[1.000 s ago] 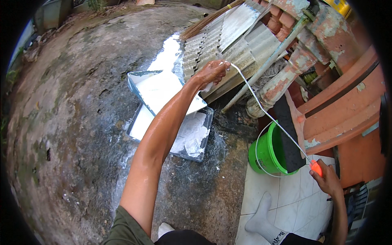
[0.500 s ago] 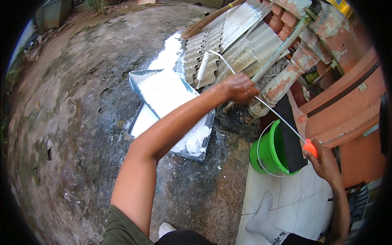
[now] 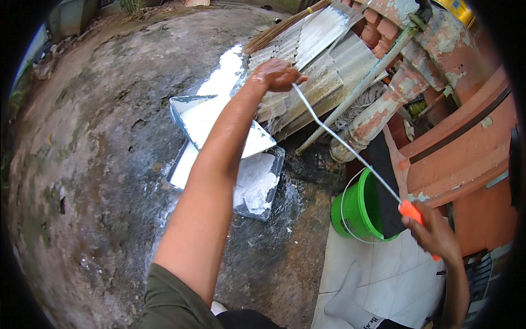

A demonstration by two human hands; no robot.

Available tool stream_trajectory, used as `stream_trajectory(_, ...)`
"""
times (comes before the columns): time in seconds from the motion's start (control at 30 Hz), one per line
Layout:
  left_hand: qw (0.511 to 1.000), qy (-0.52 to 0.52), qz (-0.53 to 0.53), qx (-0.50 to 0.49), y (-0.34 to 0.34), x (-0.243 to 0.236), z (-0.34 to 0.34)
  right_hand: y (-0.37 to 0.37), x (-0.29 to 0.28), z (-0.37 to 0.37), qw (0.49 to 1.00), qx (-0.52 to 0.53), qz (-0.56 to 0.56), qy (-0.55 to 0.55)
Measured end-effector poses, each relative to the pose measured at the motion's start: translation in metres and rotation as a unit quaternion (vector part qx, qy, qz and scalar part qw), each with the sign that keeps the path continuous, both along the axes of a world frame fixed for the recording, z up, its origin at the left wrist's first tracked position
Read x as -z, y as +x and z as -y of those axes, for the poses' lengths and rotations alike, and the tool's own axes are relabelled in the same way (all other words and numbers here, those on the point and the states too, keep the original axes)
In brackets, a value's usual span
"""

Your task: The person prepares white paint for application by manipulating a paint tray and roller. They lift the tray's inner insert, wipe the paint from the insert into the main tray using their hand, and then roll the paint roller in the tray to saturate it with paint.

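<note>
A paint roller with a bent metal rod point(image 3: 350, 147) and an orange handle point(image 3: 410, 211) stretches between my two hands. My right hand point(image 3: 435, 233) is wrapped round the orange handle. At the other end my left hand point(image 3: 276, 75) is closed on the roller and hides its white roller cover. Below my left forearm lie two stacked paint trays: the upper blue-edged tray point(image 3: 186, 120) is tilted across the lower dark tray point(image 3: 263, 213). White paint point(image 3: 255, 189) covers much of both. Part of the trays is hidden behind my forearm.
A green bucket point(image 3: 346, 211) with a dark board point(image 3: 383, 175) across it stands on white tiles point(image 3: 356, 263). Grey corrugated sheets point(image 3: 323, 82), a twig broom point(image 3: 285, 27), a pipe point(image 3: 378, 71) and orange-painted masonry point(image 3: 460, 148) crowd the right. White paint is spilled point(image 3: 224, 71) on rough concrete.
My left hand has slid from the middle of the rod up and left to the roller's head, covering the white cover. My right hand has shifted slightly downward with the handle.
</note>
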State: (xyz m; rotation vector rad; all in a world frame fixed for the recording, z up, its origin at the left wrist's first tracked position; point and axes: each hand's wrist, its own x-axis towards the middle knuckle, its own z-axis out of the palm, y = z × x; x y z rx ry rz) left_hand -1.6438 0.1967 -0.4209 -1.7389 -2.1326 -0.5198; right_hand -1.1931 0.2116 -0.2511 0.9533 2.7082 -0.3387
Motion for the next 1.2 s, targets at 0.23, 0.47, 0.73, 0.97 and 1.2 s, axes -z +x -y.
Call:
stream_trajectory(0.23,0.997,-0.053,0.036,0.047,0.008,0.036,-0.024,0.015,0.012,-0.011,1.000,0.023,0.017,-0.008)
stream_trajectory(0.47,0.969,0.105,0.002,0.222,0.129,0.007,-0.036,-0.047,0.038,-0.019,0.997,-0.003,-0.081,-0.003)
stream_trajectory(0.73,0.986,0.128,0.104,-0.011,-0.017,0.033,-0.033,0.015,0.011,0.001,0.992,0.102,-0.021,-0.075)
stream_trajectory(0.97,0.908,0.108,0.326,-0.238,0.002,0.058,-0.030,0.029,0.023,0.003,0.997,0.004,-0.012,0.078)
stream_trajectory(1.2,0.903,0.241,0.352,-0.047,0.015,0.100,-0.041,0.032,0.023,-0.004,0.995,0.075,-0.015,0.060)
